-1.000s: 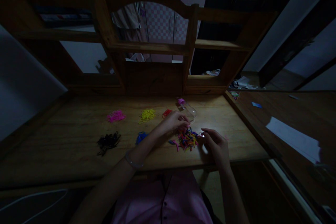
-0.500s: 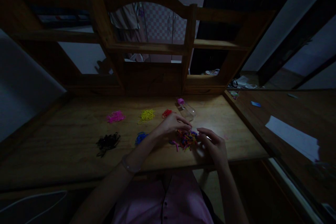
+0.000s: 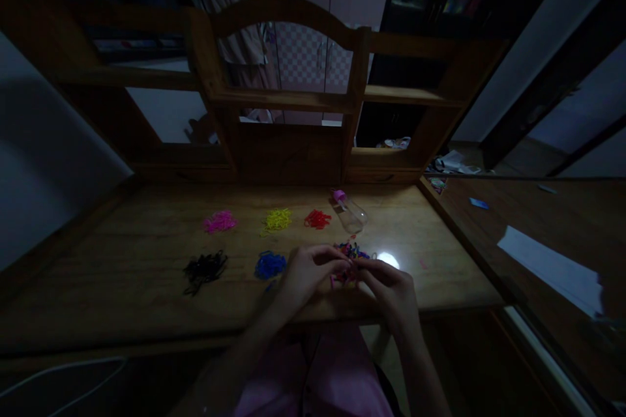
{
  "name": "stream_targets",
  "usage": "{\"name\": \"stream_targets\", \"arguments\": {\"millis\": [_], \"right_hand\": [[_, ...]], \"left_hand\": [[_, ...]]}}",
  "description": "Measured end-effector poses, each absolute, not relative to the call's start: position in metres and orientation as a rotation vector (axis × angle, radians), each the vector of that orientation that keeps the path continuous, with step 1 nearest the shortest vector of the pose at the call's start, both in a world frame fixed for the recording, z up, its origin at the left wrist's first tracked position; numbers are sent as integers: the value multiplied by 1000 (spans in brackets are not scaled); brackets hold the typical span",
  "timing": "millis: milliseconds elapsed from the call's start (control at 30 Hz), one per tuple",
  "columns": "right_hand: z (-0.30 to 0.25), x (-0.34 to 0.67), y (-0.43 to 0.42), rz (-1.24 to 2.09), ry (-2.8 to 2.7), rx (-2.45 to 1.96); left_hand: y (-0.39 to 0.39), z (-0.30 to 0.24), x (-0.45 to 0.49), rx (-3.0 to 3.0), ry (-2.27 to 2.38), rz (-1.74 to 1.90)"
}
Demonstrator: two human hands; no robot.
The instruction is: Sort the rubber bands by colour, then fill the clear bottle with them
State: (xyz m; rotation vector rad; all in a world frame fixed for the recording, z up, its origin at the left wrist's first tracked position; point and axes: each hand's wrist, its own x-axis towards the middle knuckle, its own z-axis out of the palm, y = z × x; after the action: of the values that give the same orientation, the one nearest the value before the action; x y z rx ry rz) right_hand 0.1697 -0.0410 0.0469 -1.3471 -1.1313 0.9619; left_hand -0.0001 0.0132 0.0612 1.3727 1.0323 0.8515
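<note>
Over a mixed heap of small coloured rubber bands (image 3: 353, 250), my left hand (image 3: 309, 268) and my right hand (image 3: 391, 281) meet at the fingertips. Both hands are closed in a pinch; whatever is between the fingers is too small and dark to make out. The hands cover part of the heap. Sorted piles lie to the left and behind: blue bands (image 3: 270, 265) beside my left hand, red bands (image 3: 317, 219), yellow bands (image 3: 277, 220), pink bands (image 3: 220, 221) and black bands (image 3: 205, 270).
A clear bottle with a pink cap (image 3: 353, 214) lies behind the heap on the wooden desk (image 3: 147, 273). A wooden shelf frame (image 3: 288, 101) rises at the back. White paper (image 3: 550, 270) and a small blue packet (image 3: 478, 203) rest on the surface to the right.
My left hand has come back from beside the red pile, uncovering it, and my right hand has moved left. Their fingertips now meet over the mixed heap.
</note>
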Motion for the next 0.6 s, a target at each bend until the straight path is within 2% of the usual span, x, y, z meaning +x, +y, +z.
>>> {"name": "stream_targets", "arguments": {"millis": [267,400,600], "right_hand": [[56,127,-15,1103,-1161,-1230],[65,43,52,1222,-1440,-949],[59,-75,136,1221,-1743,-1088]], "left_hand": [[-27,49,-88,1243,1500,1124],[-38,35,-129,1120,1556,1235],[-55,19,-164,1087,1573,1247]]}}
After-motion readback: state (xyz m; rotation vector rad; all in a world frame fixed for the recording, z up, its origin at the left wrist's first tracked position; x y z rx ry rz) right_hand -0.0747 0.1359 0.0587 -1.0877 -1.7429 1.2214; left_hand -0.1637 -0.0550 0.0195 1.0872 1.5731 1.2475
